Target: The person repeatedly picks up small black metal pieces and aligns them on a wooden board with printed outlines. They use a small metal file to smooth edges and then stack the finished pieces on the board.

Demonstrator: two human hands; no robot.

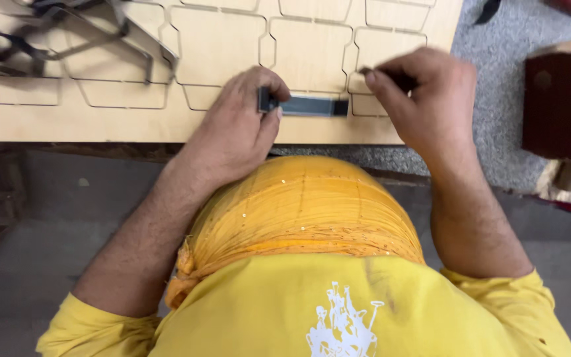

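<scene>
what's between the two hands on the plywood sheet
In the head view, a dark flat bar spans from the left hand toward the right hand, lying on the cut plywood sheet.

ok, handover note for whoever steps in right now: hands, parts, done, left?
Left hand: grip closed on the near end of a flat dark bar lying on the plywood sheet.
Right hand: fingertips pinch a small dark item at the bar's far end; what it is cannot be told.
Sheet: lies on the grey bench, cut outlines all over it, pieces still seated.
Dark metal frame rests at the sheet's top left; dark red block sits to the right.
Done: outlines cut. Left: pieces not removed.
</scene>
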